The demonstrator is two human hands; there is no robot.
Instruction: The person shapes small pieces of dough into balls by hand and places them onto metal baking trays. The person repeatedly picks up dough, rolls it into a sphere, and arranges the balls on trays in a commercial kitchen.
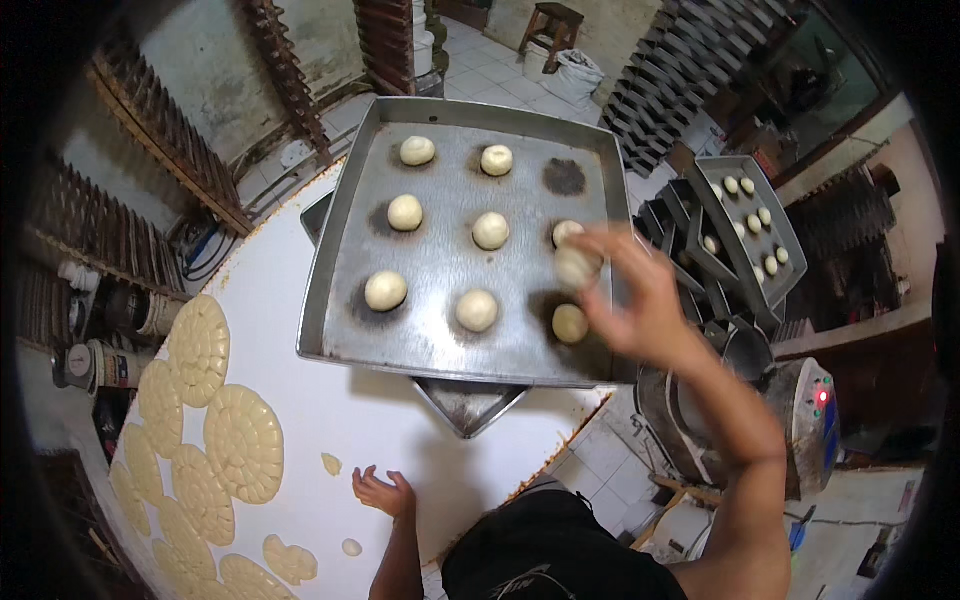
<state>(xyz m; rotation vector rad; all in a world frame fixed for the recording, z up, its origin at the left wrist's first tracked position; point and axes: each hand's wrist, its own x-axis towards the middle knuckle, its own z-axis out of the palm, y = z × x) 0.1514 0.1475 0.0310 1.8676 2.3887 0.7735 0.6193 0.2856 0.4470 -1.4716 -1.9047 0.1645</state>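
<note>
My right hand [637, 292] is over the right side of a metal baking tray [450, 360], its fingers closed around a blurred dough ball [577, 267]. Several round dough balls, one of them at the middle [490, 231], stand in rows on the tray. At the tray's back right, a dark round stain [564, 177] shows on the bare metal. Below the tray, my left hand [385, 493] hovers at the white table [330, 420], palm up with curled fingers and nothing in it. Beside it lie a small dough scrap [331, 464] and a small dough ball [351, 547].
Flat rounds of divided dough [244, 442] cover the table's left side. Another tray [465, 409] sits crosswise beneath the big one. At right are stacked trays with dough balls [757, 225] and a machine with a red light [814, 420]. Racks [165, 142] line the left wall.
</note>
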